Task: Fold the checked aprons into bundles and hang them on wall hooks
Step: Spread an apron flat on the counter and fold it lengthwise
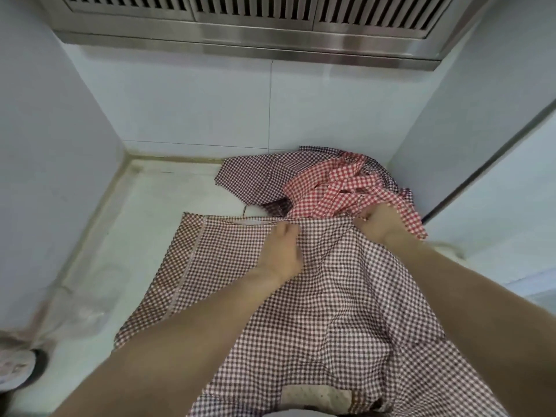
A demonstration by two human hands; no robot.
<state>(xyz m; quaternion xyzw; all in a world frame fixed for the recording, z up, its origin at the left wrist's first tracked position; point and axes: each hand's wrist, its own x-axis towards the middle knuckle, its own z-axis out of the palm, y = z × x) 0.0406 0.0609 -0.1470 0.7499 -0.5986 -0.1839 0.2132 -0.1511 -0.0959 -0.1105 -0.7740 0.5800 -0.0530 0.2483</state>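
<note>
A brown-and-white checked apron [346, 296] lies spread across the white counter [150, 236], its near part hanging over the front edge. My left hand [284, 251] pinches its far hem near the middle. My right hand [380, 222] grips the same hem further right, at the foot of the pile. Behind them a red checked apron [328, 188] with loose straps lies crumpled on a darker brown checked apron [255, 179] in the back right corner. No wall hooks are in view.
White tiled walls close in the counter at the back and on both sides. A steel extractor hood [246, 28] hangs overhead. A crumpled clear plastic sheet [81, 311] lies at the counter's left front, beside a round dark-rimmed object [21, 368].
</note>
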